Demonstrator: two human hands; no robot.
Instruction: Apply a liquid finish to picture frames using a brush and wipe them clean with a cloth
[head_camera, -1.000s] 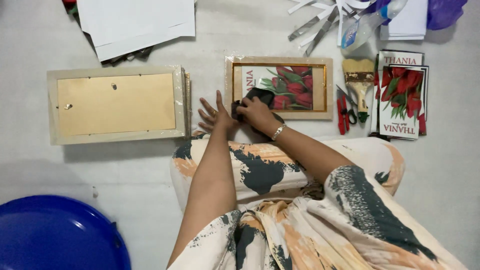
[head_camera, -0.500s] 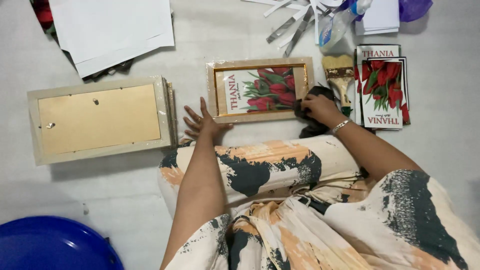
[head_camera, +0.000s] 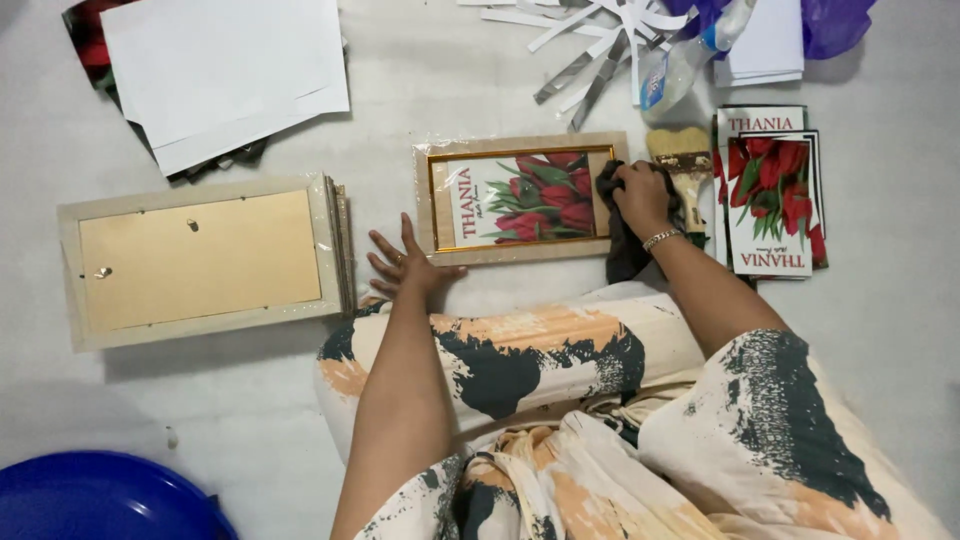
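- A person seated on the floor (head_camera: 880, 330) pressed the left hand (head_camera: 405, 268) flat, fingers spread, against the lower left corner of a wooden picture frame (head_camera: 520, 250), apparently to keep it from sliding.
- The right hand (head_camera: 640, 195) was closed on a dark cloth (head_camera: 625, 250) bunched over the frame's right edge, where a rubbing stroke would need that bracing.
- The frame lay face up ahead of the person's knee, showing a print of red tulips (head_camera: 550, 200).
- A stack of frames (head_camera: 200, 260), backs upward, sat well to the left, out of the way.
- Just beside the cloth hand lay a flat paintbrush (head_camera: 682, 150) and a pile of tulip prints (head_camera: 770, 190), crowding the right side.
- Toward the far edge of the floor were white sheets (head_camera: 230, 70), paper strips (head_camera: 590, 40) and a spray bottle (head_camera: 685, 60).
- A blue basin (head_camera: 100, 500) filled the near left corner.
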